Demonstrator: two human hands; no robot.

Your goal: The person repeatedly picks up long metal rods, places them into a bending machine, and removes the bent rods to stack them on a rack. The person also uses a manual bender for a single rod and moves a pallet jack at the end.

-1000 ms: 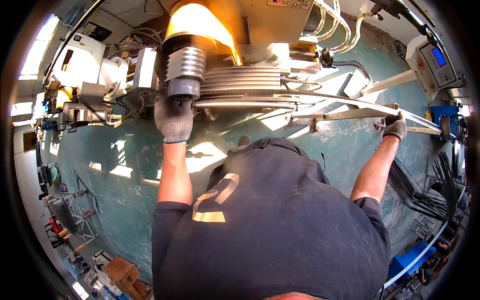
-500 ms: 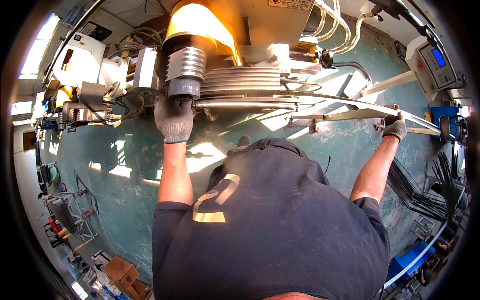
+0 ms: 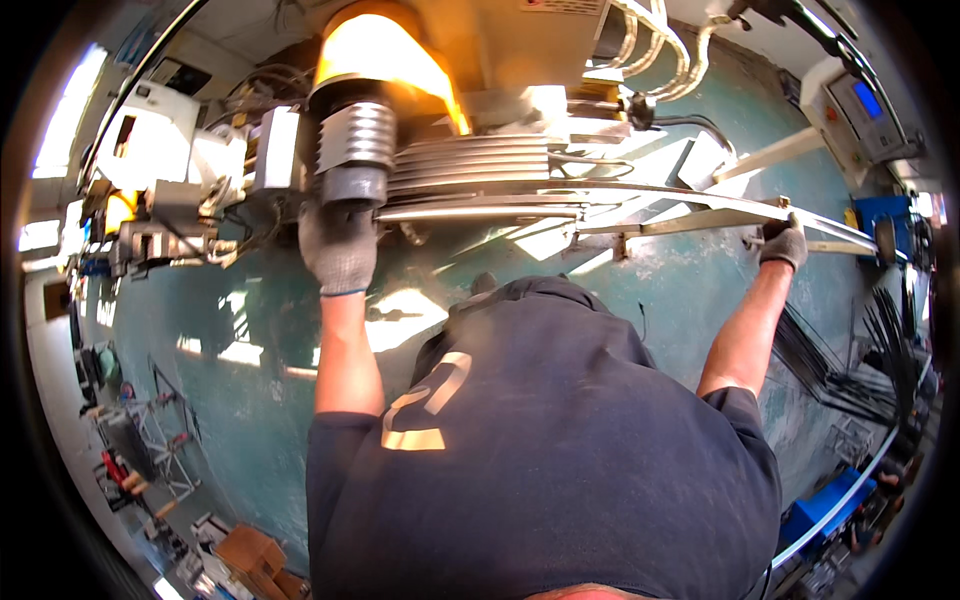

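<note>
My left hand, in a grey knitted glove, reaches up under the ribbed metal cylinder of a large machine. Its fingers are hidden behind the dark collar at the cylinder's lower end, so whether they hold something does not show. Out to the right, my gloved right hand is closed around a long metal bar near its right end. That bar runs sideways from the machine, beside a long pale rail. A yellow-orange housing glows in sunlight above the cylinder.
Ridged metal plates sit behind the bar. A control panel with a blue screen stands at far right, above a blue machine. Dark thin rods lie lower right. A wooden box stands lower left on green floor.
The whole view has shifted slightly to the left. Both hands stay at the same places against the machine and the bar.
</note>
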